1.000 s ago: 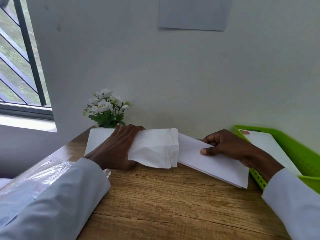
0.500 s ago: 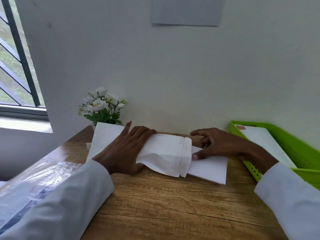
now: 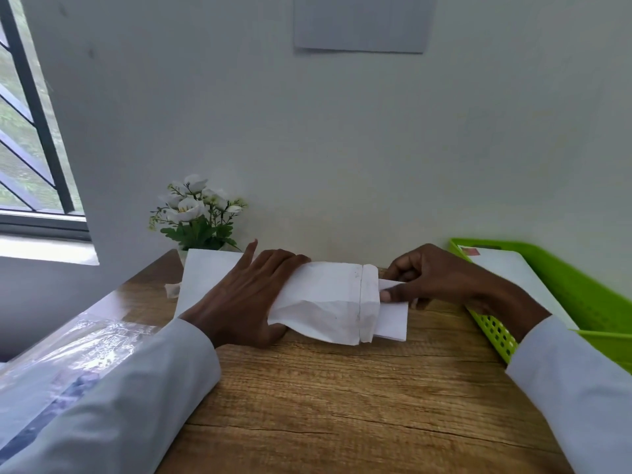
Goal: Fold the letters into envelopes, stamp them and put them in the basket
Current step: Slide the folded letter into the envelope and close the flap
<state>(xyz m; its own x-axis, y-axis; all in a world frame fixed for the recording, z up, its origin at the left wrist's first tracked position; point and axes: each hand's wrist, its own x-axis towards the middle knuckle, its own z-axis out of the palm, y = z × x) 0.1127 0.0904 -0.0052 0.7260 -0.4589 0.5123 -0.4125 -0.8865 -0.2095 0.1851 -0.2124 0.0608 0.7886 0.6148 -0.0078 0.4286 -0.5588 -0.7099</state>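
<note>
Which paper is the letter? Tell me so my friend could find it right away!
Look at the middle of the wooden desk, between the two hands. The left hand holds a crumpled white envelope. The letter is the smooth folded paper sticking out of its open end, pinched by the right hand.

I have just one camera, worn on the person's head. It looks forward and down, close over the bench (image 3: 342, 398). The left hand (image 3: 246, 295) and right hand (image 3: 441, 278) sit in the middle of my picture, quite near me. Past the hands I see the wall (image 3: 342, 148). Left of the hands I see a window (image 3: 30, 131).
</note>
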